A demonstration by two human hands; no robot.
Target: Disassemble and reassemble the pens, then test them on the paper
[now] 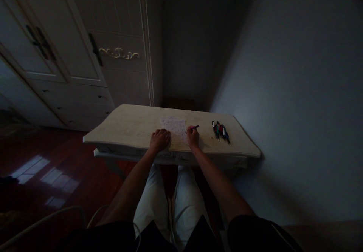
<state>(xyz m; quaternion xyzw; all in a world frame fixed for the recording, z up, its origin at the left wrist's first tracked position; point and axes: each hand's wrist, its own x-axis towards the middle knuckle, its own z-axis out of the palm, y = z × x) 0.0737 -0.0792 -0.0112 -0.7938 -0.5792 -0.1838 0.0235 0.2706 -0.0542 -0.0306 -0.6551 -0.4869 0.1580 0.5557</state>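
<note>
A sheet of paper (177,129) covered in dense small writing lies on the pale table (136,121). My left hand (160,139) rests on the sheet's left edge, fingers lying over the paper and the tabletop, holding nothing. At the right edge of the sheet, my right hand (193,136) grips a dark pen (194,127), its tip close to the paper. To the right of that hand lies a loose pile of pens (220,131) with black, white, red, green and blue parts. Dim light hides the writing's details.
A pale wardrobe (121,78) with dark handles stands behind and to the left. A plain wall (297,112) runs along the right end of the table. My legs (187,203) are under the front edge, above a dark red floor (76,157).
</note>
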